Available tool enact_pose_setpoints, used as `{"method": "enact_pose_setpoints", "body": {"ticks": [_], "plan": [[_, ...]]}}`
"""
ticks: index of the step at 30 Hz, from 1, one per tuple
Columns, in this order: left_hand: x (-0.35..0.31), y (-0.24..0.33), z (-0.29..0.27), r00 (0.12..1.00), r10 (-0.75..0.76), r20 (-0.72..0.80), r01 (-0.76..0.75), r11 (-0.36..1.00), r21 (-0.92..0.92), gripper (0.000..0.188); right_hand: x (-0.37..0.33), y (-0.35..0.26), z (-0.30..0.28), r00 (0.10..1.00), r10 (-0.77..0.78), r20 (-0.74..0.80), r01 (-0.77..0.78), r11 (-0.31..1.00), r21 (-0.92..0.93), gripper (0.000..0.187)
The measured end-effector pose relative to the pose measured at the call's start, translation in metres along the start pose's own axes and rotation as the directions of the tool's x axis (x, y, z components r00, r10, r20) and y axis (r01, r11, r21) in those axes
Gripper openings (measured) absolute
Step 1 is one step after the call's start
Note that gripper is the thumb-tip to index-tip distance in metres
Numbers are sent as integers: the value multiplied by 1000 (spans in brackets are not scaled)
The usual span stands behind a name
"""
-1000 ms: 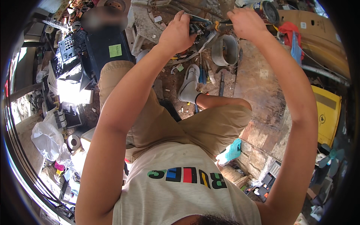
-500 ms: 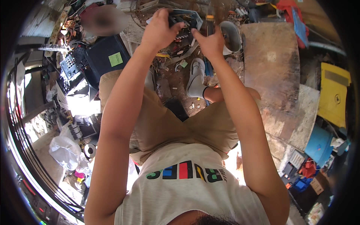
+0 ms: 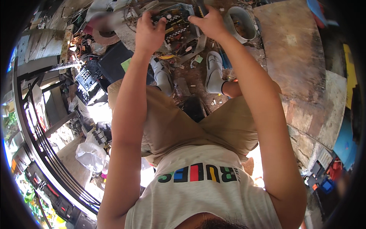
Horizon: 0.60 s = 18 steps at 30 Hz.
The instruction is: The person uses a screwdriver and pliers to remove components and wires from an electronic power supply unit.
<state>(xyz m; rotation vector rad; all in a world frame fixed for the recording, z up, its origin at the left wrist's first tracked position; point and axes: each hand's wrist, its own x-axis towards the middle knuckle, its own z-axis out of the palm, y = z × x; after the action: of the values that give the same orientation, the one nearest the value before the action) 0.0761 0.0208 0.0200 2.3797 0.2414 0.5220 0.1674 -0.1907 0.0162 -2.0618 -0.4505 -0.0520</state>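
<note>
An opened metal case [image 3: 183, 8] with circuit boards and small electronic parts inside lies at the top of the view, beyond my feet. My left hand [image 3: 150, 33] grips its left side, fingers curled over the edge and thumb pointing inward. My right hand [image 3: 210, 23] is closed around a dark-handled tool [image 3: 199, 7], whose far end runs out of view. The right thumb reaches toward the right rim of the case; whether it touches I cannot tell. Yellow wires [image 3: 167, 57] stick out below the case.
A grey oval tub [image 3: 244, 24] stands right of my right hand, beside a worn wooden board [image 3: 291, 42]. On the left are a black flat box [image 3: 116, 63], scattered electronic scrap and a white plastic bag [image 3: 91, 154]. Small debris litters the ground around my shoes [image 3: 214, 70].
My view has shifted, so most of the scene appears further right. The case now shows more of its inside, its boards facing up. My hands are wider apart, still at its sides.
</note>
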Motion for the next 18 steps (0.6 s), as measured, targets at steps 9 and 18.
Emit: {"method": "enact_pose_setpoints", "body": {"ticks": [9, 18], "plan": [[-7, 16, 0, 997, -72, -35, 70, 997, -45, 42, 10, 21, 3, 924, 223, 309, -282, 946, 162, 48], [-11, 15, 2, 988, -151, -32, 149, 987, -64, 49, -23, -22, -44, 871, 384, 307, -489, 734, 471, 31]]}}
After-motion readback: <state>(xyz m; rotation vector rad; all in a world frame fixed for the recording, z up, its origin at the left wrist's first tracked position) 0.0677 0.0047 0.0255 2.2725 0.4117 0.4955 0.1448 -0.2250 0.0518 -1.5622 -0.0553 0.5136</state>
